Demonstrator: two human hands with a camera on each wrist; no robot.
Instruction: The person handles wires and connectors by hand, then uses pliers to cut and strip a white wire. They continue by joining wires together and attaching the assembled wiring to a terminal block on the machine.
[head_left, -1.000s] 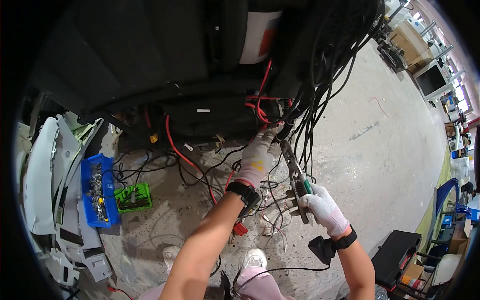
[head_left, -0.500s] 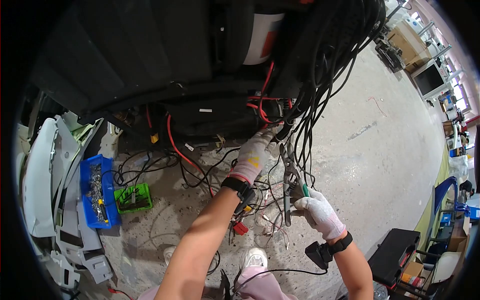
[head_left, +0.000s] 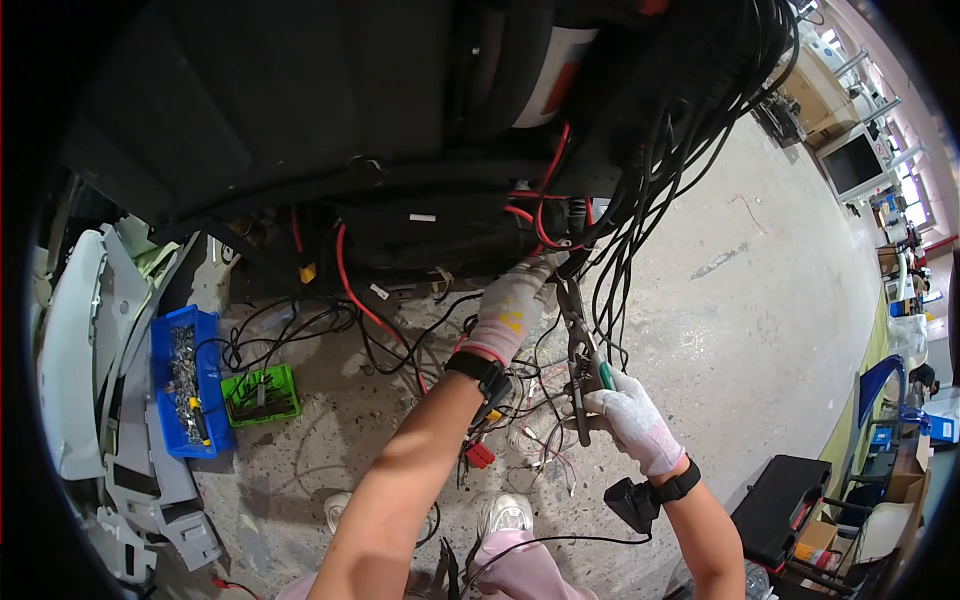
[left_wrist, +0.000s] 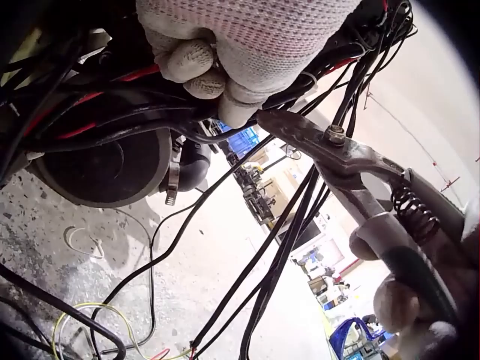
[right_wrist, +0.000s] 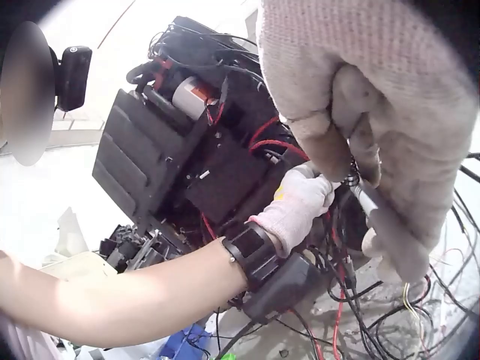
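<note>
My left hand (head_left: 512, 305), in a white knit glove, reaches to the lower edge of the dark machine (head_left: 300, 100). Its fingers are curled at a black cable (left_wrist: 199, 137) in the left wrist view, pinching it. My gloved right hand (head_left: 637, 425) grips metal pliers (head_left: 577, 335) with a green-and-grey handle and a coil spring between the arms. The pliers' nose comes right up to the left fingertips and the cable. In the right wrist view, the right glove hides most of the pliers, and the left hand (right_wrist: 294, 206) shows behind it.
Black cables (head_left: 650, 215) hang at the machine's right side. Red wires (head_left: 358, 292) and loose leads trail over the floor. A blue bin (head_left: 165, 400) of small metal parts and a green tray (head_left: 285, 380) stand left, beside grey panels (head_left: 75, 350). A black case (head_left: 785, 510) lies lower right.
The pliers have swung more upright and moved up, so their nose now meets the left fingertips. My left hand keeps its place at the machine. The head view has shifted slightly.
</note>
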